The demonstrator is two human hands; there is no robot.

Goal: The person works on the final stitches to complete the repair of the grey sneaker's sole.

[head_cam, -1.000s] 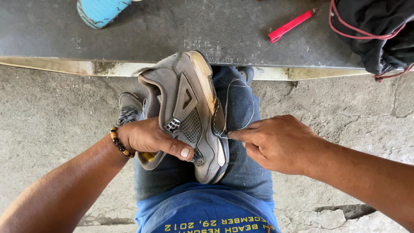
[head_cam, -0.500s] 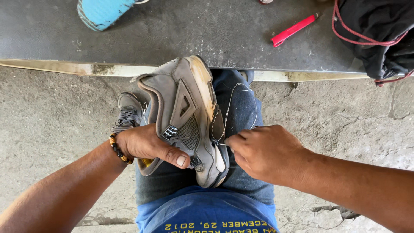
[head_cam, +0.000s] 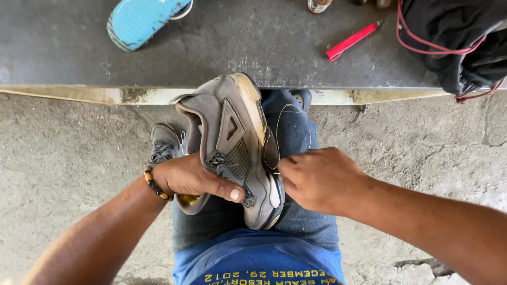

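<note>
A worn grey high-top sneaker (head_cam: 232,132) lies on its side across my lap, its sole edge turned to the right. My left hand (head_cam: 193,179), with a beaded bracelet at the wrist, grips the shoe's upper, thumb pressed near the toe. My right hand (head_cam: 319,179) is closed at the sole edge, pinching a thin thread (head_cam: 293,113) that loops up over my jeans. Whether a needle is between the fingers is hidden.
A dark slab (head_cam: 237,47) with a pale edge runs across the top. On it lie a blue shoe sole (head_cam: 142,21), a red pen-like tool (head_cam: 351,41) and a black bag with red cord (head_cam: 454,42). Rough concrete floor (head_cam: 68,158) lies on both sides.
My right hand has moved left, closing in on the sneaker's sole edge with the thread. The shoe and left hand have stayed nearly in place.
</note>
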